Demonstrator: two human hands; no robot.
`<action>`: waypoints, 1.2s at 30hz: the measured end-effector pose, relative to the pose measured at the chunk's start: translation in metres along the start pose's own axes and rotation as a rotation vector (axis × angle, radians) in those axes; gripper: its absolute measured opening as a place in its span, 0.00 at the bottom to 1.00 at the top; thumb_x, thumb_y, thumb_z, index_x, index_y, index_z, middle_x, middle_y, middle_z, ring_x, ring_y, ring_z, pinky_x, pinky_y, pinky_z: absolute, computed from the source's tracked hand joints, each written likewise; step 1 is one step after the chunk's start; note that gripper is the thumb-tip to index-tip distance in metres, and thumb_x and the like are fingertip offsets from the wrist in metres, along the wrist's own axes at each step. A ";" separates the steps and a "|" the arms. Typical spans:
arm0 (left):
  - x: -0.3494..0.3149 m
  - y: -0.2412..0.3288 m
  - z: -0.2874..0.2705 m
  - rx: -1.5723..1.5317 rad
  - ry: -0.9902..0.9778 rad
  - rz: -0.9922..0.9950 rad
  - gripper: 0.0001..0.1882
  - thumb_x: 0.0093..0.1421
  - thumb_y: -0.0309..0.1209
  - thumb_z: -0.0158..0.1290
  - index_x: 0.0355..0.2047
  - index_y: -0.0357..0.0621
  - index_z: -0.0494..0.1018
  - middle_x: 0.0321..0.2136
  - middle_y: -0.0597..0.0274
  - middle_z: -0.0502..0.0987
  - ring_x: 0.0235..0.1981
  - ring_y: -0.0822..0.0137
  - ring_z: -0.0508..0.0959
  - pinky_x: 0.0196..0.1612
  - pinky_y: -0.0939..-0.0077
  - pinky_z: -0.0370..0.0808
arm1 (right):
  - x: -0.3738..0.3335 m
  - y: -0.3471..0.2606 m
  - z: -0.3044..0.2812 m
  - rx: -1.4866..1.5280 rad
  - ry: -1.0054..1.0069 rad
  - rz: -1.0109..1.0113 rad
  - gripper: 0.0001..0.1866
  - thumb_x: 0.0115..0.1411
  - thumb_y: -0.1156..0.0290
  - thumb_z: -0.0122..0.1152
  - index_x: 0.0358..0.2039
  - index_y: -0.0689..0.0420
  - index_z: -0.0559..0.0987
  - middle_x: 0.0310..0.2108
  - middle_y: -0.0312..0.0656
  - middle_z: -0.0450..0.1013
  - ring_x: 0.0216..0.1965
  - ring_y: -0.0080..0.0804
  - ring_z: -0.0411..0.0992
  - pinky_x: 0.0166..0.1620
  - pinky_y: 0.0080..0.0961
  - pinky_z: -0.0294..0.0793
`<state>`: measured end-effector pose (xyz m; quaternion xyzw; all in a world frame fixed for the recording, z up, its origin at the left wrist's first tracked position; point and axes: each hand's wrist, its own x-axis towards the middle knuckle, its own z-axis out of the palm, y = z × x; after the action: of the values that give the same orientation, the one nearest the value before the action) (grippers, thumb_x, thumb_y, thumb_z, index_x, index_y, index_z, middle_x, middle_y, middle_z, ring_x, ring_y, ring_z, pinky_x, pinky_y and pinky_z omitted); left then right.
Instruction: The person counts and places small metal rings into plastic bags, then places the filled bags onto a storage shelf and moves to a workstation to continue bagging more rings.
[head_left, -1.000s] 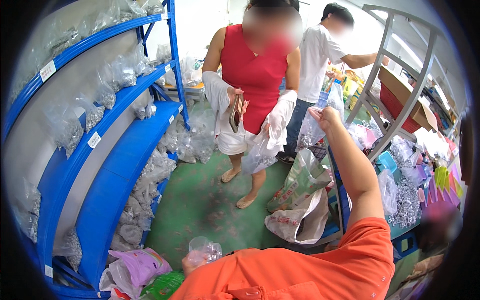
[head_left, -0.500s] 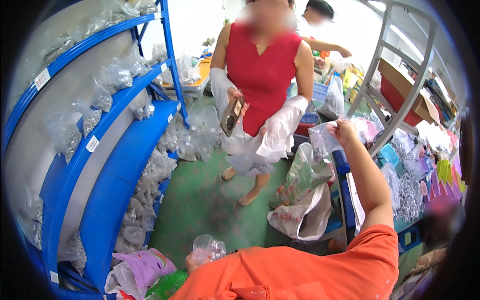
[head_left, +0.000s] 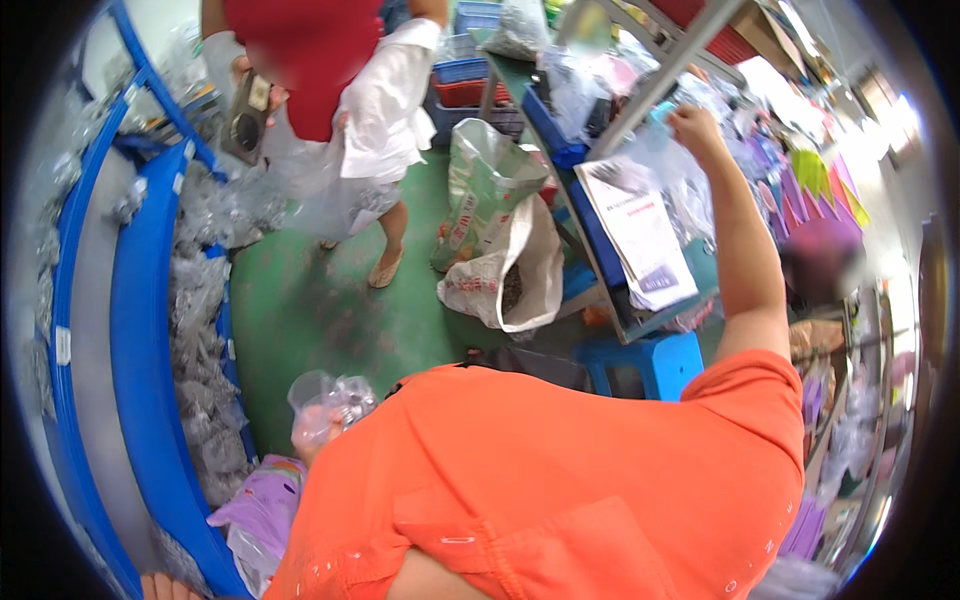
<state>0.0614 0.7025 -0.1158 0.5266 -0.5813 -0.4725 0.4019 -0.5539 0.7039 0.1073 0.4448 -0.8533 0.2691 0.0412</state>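
Blue metal makes up the shelf (head_left: 150,330) on our left, with heaped clear bags (head_left: 200,390) packed along its lower side. At the bottom edge some fingers (head_left: 170,588) show; we cannot tell whose. A co-worker in a red top (head_left: 300,60) stands over the green floor, a phone (head_left: 245,115) in one hand and a filmy plastic bag (head_left: 335,205) hanging low in front.

Beside the edge of our orange shirt (head_left: 550,440), our left hand (head_left: 308,440) seems curled around a clear cup (head_left: 318,392) of shiny pieces, though the plastic and the shirt hide most of the fingers. If we let that cup tip while we reach the other way, the pieces could spill onto the floor.

Further right, a green sack (head_left: 490,185) leans against a white sack (head_left: 540,265), both near the work table (head_left: 660,318). Papers (head_left: 650,250) lie along its near side. Above them hangs another clear bag, the thin one (head_left: 650,155) at our right hand (head_left: 695,130), whose fingers look bunched on its top; blur hides the exact pinch. A loose pinch could drop it among the clutter, and a swing too low could drag the papers off.
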 end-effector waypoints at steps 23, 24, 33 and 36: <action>-0.048 -0.007 0.187 -0.128 0.154 0.001 0.17 0.42 0.24 0.52 0.36 0.39 0.69 0.29 0.61 0.74 0.31 0.75 0.73 0.35 0.81 0.68 | 0.079 0.202 0.130 -0.837 -0.296 -0.289 0.13 0.51 0.67 0.50 0.31 0.62 0.76 0.31 0.52 0.72 0.33 0.47 0.71 0.35 0.39 0.70; -0.048 -0.003 0.185 -0.136 0.159 -0.007 0.17 0.42 0.24 0.52 0.36 0.39 0.69 0.29 0.61 0.74 0.31 0.75 0.73 0.35 0.81 0.68 | 0.073 0.175 0.126 -0.890 -0.298 -0.300 0.13 0.50 0.67 0.50 0.31 0.61 0.77 0.32 0.52 0.72 0.33 0.47 0.71 0.35 0.39 0.71; -0.060 0.018 0.165 -0.151 0.241 0.056 0.15 0.44 0.23 0.52 0.36 0.38 0.69 0.30 0.59 0.75 0.32 0.74 0.73 0.36 0.81 0.68 | 0.107 0.105 0.162 -0.133 -0.300 -0.711 0.06 0.52 0.74 0.50 0.26 0.64 0.70 0.22 0.49 0.68 0.23 0.41 0.67 0.29 0.32 0.66; -0.060 0.029 0.157 -0.146 0.232 0.013 0.14 0.45 0.23 0.51 0.35 0.38 0.69 0.31 0.60 0.75 0.33 0.75 0.73 0.37 0.82 0.68 | 0.062 0.024 0.155 0.378 -0.302 -0.758 0.04 0.55 0.76 0.49 0.26 0.64 0.68 0.21 0.38 0.64 0.23 0.24 0.61 0.28 0.23 0.63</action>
<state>-0.0894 0.7814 -0.1220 0.5433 -0.4985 -0.4467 0.5067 -0.5841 0.5929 -0.0154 0.7598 -0.5626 0.3183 -0.0699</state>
